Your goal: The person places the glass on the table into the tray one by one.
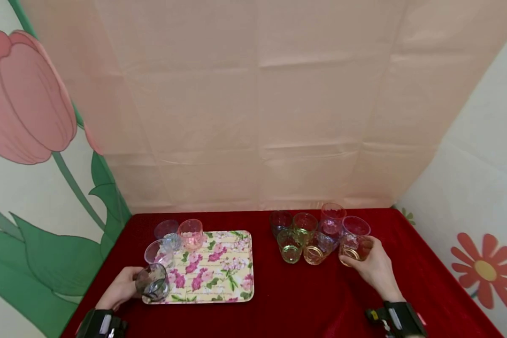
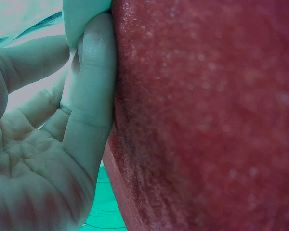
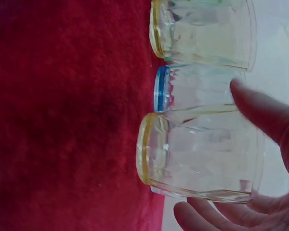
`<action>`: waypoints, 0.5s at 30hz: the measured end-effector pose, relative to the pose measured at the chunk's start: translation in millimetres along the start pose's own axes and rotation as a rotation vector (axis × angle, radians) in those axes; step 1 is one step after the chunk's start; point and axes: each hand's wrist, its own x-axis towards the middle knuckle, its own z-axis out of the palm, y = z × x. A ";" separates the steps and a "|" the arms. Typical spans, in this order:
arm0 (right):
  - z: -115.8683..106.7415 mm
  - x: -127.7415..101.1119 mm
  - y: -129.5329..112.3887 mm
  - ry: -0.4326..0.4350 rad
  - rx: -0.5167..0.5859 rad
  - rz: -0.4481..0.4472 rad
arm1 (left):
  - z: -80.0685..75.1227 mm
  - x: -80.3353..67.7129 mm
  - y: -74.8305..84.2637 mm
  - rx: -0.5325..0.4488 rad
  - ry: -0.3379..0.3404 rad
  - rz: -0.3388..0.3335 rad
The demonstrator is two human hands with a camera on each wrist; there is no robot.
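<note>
Grey glass [image 1: 153, 282] | L hand [image 1: 120, 291] holds | amber glass [image 1: 355, 249] | R hand [image 1: 376, 267], prob. gripping

Glass in my right grip [image 1: 373, 267]: amber-tinted glass [image 1: 354, 249], clear, glossy, faceted.
Glass in my left grip [image 1: 122, 288]: smoky grey glass [image 1: 153, 282], shiny.
Tray [image 1: 232, 267]: smooth, floral print, slight sheen.
Tabletop [image 1: 321, 300]: red cloth, matt, velvety nap.
Backdrop at 12 o'clock [image 1: 257, 103]: creased peach sheet, matt.

The left hand [image 1: 120, 288] holds a grey glass [image 1: 153, 282] at the floral tray [image 1: 232, 281]; the right hand [image 1: 376, 267] grips an amber glass [image 1: 354, 247].
</note>
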 end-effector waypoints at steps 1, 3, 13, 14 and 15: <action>1.1 -0.5 0.6 0.005 0.008 0.015 | 0.1 0.0 0.4 0.000 0.005 -0.005; 1.9 -1.3 0.8 0.008 0.029 0.050 | 0.1 -0.3 1.1 0.014 0.020 -0.016; -2.4 -4.5 -4.0 0.011 0.178 0.165 | 0.2 -0.4 0.5 0.032 0.039 -0.033; -3.0 -4.5 -4.6 0.017 0.193 0.169 | 0.3 -0.6 0.6 0.032 0.039 -0.033; -3.4 -4.6 -5.4 0.026 0.206 0.173 | 0.5 -0.8 0.8 0.029 0.038 -0.032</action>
